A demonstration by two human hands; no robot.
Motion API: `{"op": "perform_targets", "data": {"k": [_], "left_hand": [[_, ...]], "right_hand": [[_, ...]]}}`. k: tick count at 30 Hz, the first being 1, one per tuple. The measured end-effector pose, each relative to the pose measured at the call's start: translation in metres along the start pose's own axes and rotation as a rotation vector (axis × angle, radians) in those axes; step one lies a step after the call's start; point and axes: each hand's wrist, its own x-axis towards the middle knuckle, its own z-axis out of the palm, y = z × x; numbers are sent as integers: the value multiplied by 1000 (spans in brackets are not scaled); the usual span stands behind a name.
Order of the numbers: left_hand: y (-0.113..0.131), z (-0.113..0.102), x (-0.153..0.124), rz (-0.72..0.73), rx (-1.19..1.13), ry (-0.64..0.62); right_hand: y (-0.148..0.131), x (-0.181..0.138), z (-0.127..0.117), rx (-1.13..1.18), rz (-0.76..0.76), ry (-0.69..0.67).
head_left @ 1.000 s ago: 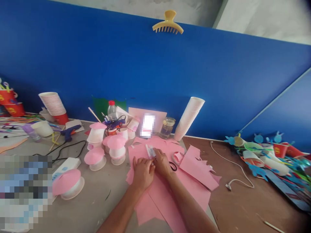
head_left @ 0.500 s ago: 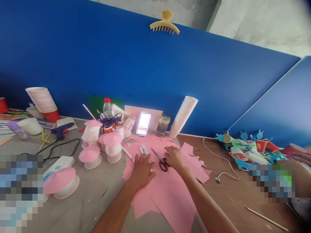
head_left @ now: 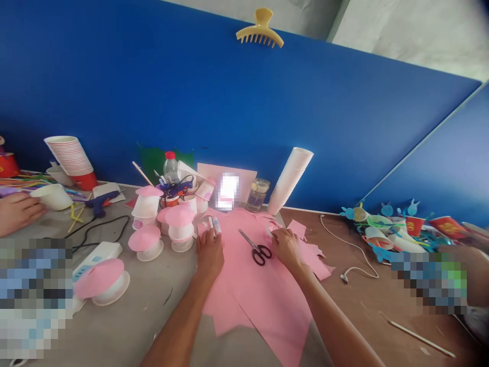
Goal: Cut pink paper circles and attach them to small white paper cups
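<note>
Pink sheets (head_left: 280, 308) are spread nearest. The left hand (head_left: 210, 255) is closed on white markers (head_left: 217, 226); whether anything is gripped by the curled right hand (head_left: 287, 248) cannot be told. Scissors (head_left: 253, 246) are laid between them. Beyond, a jar (head_left: 257, 194) is seen.

The bare left hand (head_left: 210, 257) and the bare right hand (head_left: 287, 248) have slim, jointed fingers (head_left: 206, 237) and smooth backs, each narrowing to an uncovered wrist (head_left: 202, 278). The long, bare left forearm (head_left: 179, 311) and the equally bare right forearm (head_left: 330, 311) are slender and smooth, thickening gradually toward the lower edge of the view; the fingernails are too small to make out
</note>
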Motion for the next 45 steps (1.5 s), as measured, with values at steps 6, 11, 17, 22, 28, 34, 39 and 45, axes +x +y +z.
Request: {"op": "perform_targets", "data": {"k": [6, 11, 17, 22, 28, 34, 39, 45], "left_hand": [[7, -5, 0, 75, -108, 80], [14, -12, -9, 228, -187, -92], [16, -14, -12, 206, -105, -195], [16, -14, -11, 129, -69, -181], [17, -14, -11, 124, -51, -191], [16, -12, -11, 130, -79, -171], [16, -8, -12, 132, -95, -162], [17, -7, -12, 102, -163, -128]], "right_hand": [[-35, -15, -2, 160, -230, 71], [-54, -38, 10, 174, -378, 40], [-54, -43, 16, 135, -385, 54], [-51, -42, 13, 139, -311, 119], [-15, -39, 6, -60, -37, 195], [19, -51, -5, -272, 138, -14], [38, -57, -5, -293, 214, -175], [47, -49, -9, -296, 181, -177]]}}
